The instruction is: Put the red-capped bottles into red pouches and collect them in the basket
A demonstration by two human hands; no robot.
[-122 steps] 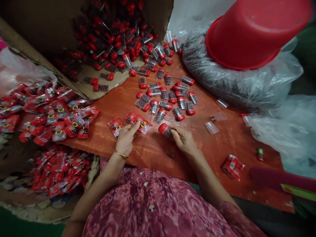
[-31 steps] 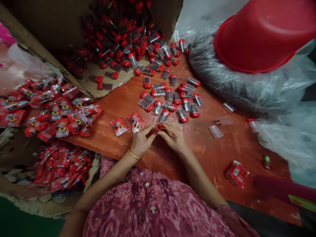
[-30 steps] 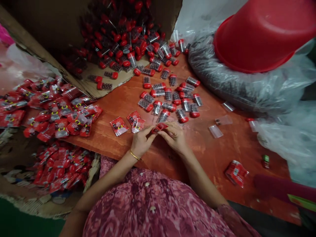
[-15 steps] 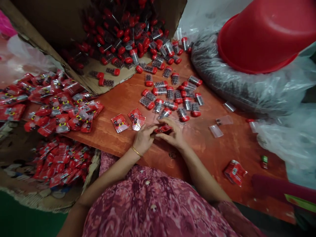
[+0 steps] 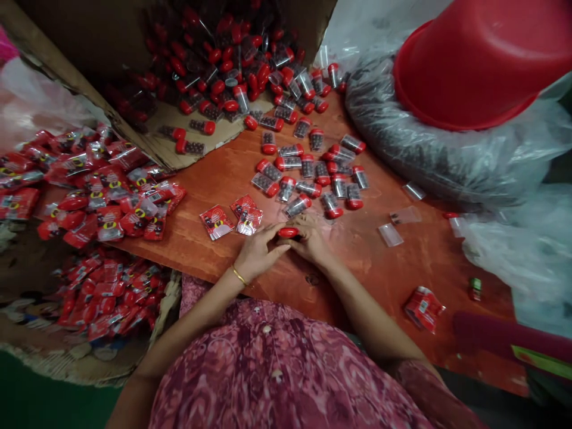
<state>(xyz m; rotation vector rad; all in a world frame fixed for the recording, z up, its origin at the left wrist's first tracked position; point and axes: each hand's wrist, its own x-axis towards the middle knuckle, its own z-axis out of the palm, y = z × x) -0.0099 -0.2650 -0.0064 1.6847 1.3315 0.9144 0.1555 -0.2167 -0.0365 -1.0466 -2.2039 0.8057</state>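
My left hand (image 5: pixel 259 250) and my right hand (image 5: pixel 311 239) meet near the table's front edge, both closed around one small item with a red cap (image 5: pixel 288 232); the rest of that item is hidden by my fingers. Just left of my left hand lie red printed packets (image 5: pixel 217 222), two of them overlapping. Beyond my hands are several clear tubes with red caps (image 5: pixel 308 167), filled with dark beads. One such tube (image 5: pixel 298 206) lies right behind my fingers.
A cardboard box (image 5: pixel 152 140) spills more tubes at the back. Red packets are heaped at the left (image 5: pixel 109 190) and in a lower box. A red bucket (image 5: pixel 473 65) rests on a plastic-wrapped bundle (image 5: pixel 402 149). A crumpled packet (image 5: pixel 424 308) lies at the right.
The item between my hands has turned, so its rounded red cap now faces up. My left hand has shifted slightly, with its thumb against the item.
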